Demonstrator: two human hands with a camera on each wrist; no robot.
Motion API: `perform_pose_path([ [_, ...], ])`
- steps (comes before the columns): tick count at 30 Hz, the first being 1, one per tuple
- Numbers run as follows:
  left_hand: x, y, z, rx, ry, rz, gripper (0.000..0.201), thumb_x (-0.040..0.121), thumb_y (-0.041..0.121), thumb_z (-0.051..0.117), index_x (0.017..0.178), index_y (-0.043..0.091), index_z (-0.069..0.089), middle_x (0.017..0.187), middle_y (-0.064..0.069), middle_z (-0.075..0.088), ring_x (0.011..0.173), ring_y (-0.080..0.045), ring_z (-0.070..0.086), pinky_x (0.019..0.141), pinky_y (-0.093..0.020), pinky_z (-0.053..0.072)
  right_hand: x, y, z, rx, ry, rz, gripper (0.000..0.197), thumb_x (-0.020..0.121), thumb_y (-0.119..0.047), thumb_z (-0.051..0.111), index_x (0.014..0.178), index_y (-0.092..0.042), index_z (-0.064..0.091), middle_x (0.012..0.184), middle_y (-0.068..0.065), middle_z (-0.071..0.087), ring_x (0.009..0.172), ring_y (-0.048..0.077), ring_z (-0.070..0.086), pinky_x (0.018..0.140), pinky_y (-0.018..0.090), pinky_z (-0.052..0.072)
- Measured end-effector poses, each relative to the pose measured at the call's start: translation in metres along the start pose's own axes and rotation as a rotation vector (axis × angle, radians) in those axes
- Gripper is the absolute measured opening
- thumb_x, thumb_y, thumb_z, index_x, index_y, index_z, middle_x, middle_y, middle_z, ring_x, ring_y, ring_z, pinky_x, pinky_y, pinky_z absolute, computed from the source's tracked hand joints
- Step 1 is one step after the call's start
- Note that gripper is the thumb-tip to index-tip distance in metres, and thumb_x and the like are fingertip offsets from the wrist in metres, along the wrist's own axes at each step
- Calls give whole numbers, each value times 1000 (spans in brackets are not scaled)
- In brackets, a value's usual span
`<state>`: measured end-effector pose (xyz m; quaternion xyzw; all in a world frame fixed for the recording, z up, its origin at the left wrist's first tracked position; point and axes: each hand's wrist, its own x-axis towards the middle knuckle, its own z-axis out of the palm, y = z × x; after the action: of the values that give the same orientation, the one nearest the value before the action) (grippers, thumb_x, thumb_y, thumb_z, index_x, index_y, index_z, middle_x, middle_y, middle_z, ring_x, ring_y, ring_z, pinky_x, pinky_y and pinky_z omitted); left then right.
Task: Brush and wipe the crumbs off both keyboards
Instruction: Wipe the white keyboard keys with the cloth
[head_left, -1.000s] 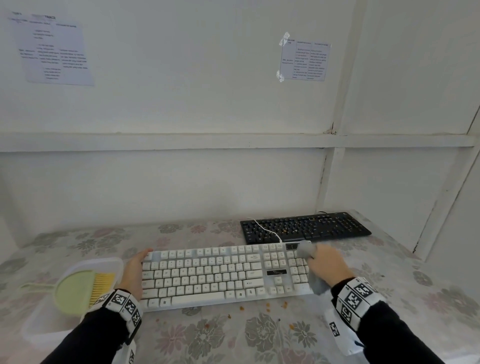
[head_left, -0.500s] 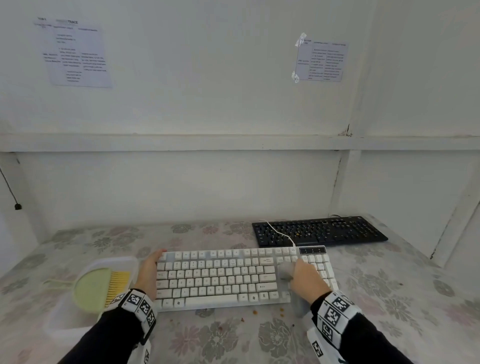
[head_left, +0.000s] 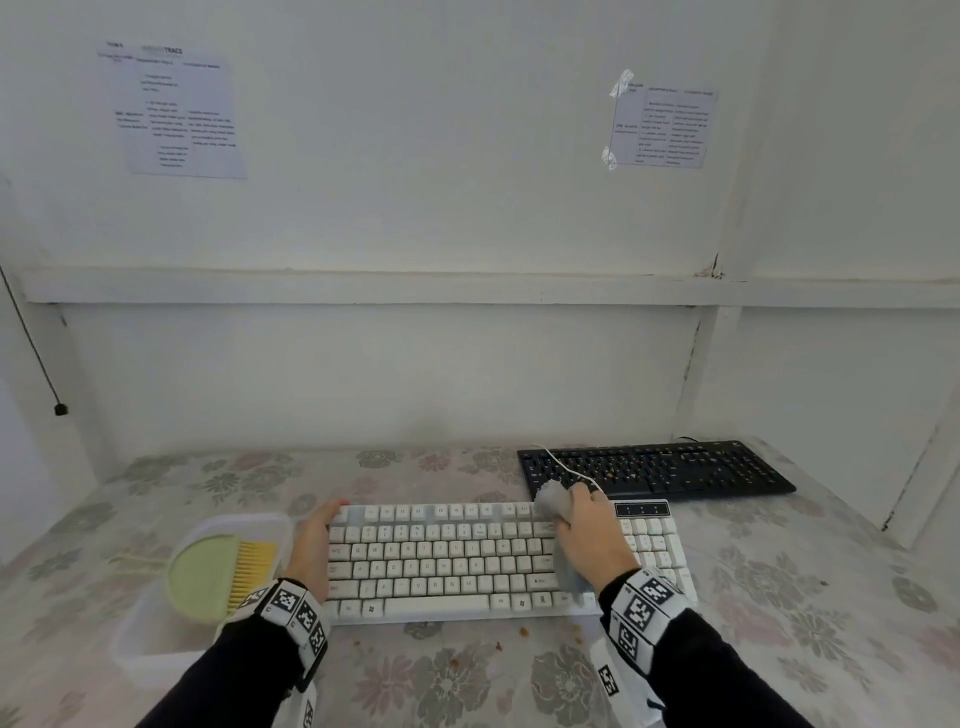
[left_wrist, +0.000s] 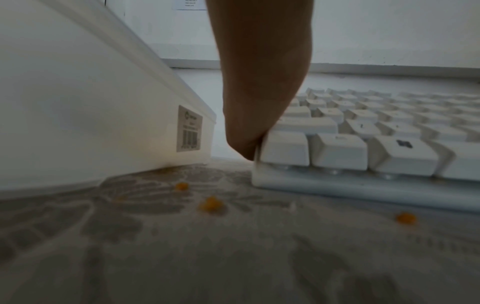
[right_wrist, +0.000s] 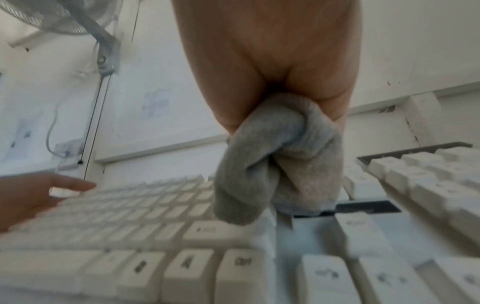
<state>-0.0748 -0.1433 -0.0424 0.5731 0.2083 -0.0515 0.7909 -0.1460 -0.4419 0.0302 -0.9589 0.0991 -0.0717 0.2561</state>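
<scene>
Right hand (head_left: 589, 530): bunches grey cloth (right_wrist: 275, 168), lower centre-right, on white keyboard (head_left: 467, 556)
Left hand (head_left: 311, 545): fingers straight, bracing keyboard's left edge
Black keyboard (head_left: 660, 470): right of centre, crumbs on keys
Risk: crumbs (left_wrist: 210, 203) pushed between keys, or smeared across table (head_left: 156, 478)

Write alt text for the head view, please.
A right hand wipes a white keyboard with a grey cloth while the left hand steadies its left end. Crumbs dot the flowered table; a black keyboard lies behind.

Soft, even daylight; wrist views blurred, edges bowed.
</scene>
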Motion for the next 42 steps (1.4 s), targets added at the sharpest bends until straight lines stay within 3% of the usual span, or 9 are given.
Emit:
perform_pose_path([
  [7, 3, -1, -2, 1, -2, -14, 34, 91, 47, 52, 98, 17, 66, 74, -17, 70, 65, -32, 68, 74, -48, 55, -16, 7, 14, -73, -183, 80, 32, 95, -11, 44, 126, -2, 45, 118, 10, 56, 92, 16, 57, 68, 16, 48],
  [10, 4, -2, -2, 18, 3, -7, 35, 92, 46, 50, 101, 17, 66, 71, -16, 70, 63, -32, 68, 73, -46, 55, -27, 11, 12, -134, -288, 112, 33, 94, -10, 44, 126, -2, 46, 122, 10, 55, 104, 19, 59, 78, 18, 48],
  [14, 2, 0, 0, 22, 9, -17, 37, 92, 47, 49, 108, 18, 66, 77, -17, 71, 74, -34, 67, 79, -51, 53, -36, 10, 1, -199, -394, 160, 37, 93, -12, 46, 128, -1, 45, 126, 10, 53, 104, 19, 58, 66, 17, 43],
  [19, -5, 1, 3, 29, 23, -7, 32, 93, 45, 49, 103, 19, 66, 70, -15, 71, 68, -32, 67, 74, -45, 54, -23, -3, -5, -41, -213, 84, 29, 94, -15, 47, 121, -4, 48, 107, 5, 54, 86, 15, 50, 73, 20, 44],
  [23, -6, 3, 1, 0, 21, -10, 43, 90, 49, 52, 114, 16, 65, 88, -20, 70, 79, -37, 68, 85, -56, 52, -6, -26, 11, 47, -5, -71, 28, 95, -19, 46, 120, -5, 43, 116, 10, 49, 86, 12, 47, 73, 19, 44],
  [29, -8, 5, 1, 24, -3, -37, 49, 89, 49, 52, 118, 13, 65, 95, -23, 70, 78, -36, 68, 79, -53, 54, -14, -30, 36, 16, -106, 11, 31, 94, -15, 45, 124, -10, 37, 115, 10, 49, 93, 18, 54, 78, 25, 49],
  [33, -3, 3, 0, 17, -14, -25, 44, 91, 47, 50, 116, 13, 65, 81, -19, 71, 69, -32, 68, 67, -42, 57, -34, -22, 39, -95, -284, 25, 34, 93, -15, 47, 125, -10, 37, 122, 8, 52, 106, 21, 56, 78, 25, 46],
  [37, -2, 1, 0, 8, -12, 3, 32, 94, 41, 48, 96, 16, 68, 69, -14, 70, 57, -29, 67, 69, -40, 54, -43, -26, 25, -234, -439, 41, 35, 92, -15, 44, 126, -5, 45, 129, 10, 49, 112, 22, 56, 66, 21, 41],
  [42, -4, 1, 1, -3, 0, 18, 27, 96, 38, 46, 89, 21, 66, 61, -10, 69, 51, -25, 66, 65, -37, 53, -28, -48, 15, 80, -160, -51, 27, 95, -18, 45, 120, -8, 45, 102, 0, 51, 87, 14, 53, 74, 22, 50],
])
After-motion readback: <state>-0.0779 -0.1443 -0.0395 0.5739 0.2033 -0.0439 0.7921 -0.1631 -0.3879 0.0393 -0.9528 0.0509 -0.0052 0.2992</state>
